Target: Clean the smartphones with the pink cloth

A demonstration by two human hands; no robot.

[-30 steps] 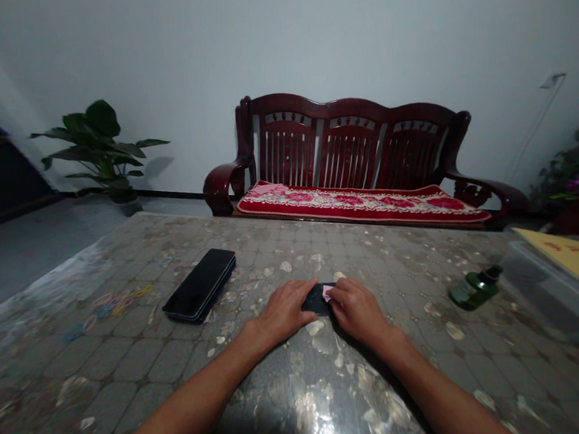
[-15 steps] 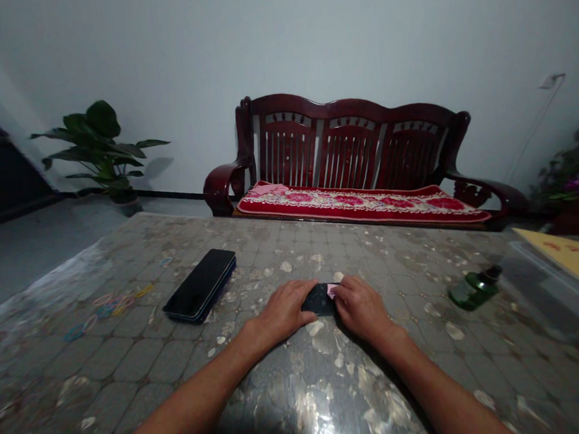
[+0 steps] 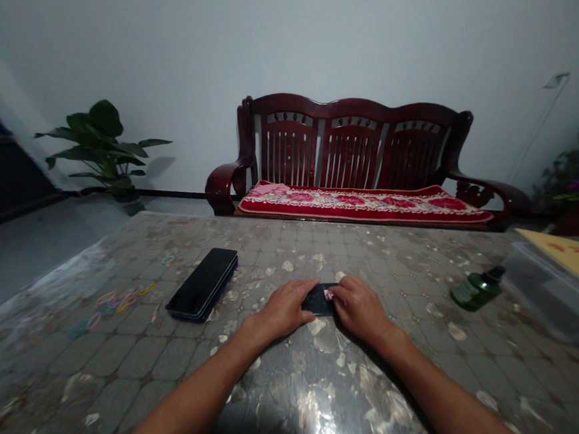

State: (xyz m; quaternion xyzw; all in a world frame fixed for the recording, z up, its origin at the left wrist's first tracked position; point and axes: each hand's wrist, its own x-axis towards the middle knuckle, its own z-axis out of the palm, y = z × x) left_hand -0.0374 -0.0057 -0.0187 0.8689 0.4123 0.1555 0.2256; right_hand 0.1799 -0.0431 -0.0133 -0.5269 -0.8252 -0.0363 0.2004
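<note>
In front of me a dark flat phone (image 3: 317,301) lies on the table (image 3: 264,406). My left hand (image 3: 289,307) grips its left end, thumb at the near edge and fingers at the far edge. A small pink cloth (image 3: 328,295) is pinched in the fingertips of my right hand (image 3: 359,305) and touches the phone's upper face at the right. My right hand hides most of the cloth and the phone's right end. To the left, a larger black phone (image 3: 203,284) rests on top of another dark, bluish-edged flat thing.
Several coloured rubber bands (image 3: 118,302) are scattered on the left. A green bottle (image 3: 475,289) lies at the right beside a clear plastic box (image 3: 546,290) with a yellow sheet (image 3: 570,255) on it. Beyond the table stand a wooden bench (image 3: 344,146) and a potted plant (image 3: 108,151).
The pink cloth and my right fingertips have shifted slightly left over the phone. My left hand keeps its grip. The whole view has moved a little.
</note>
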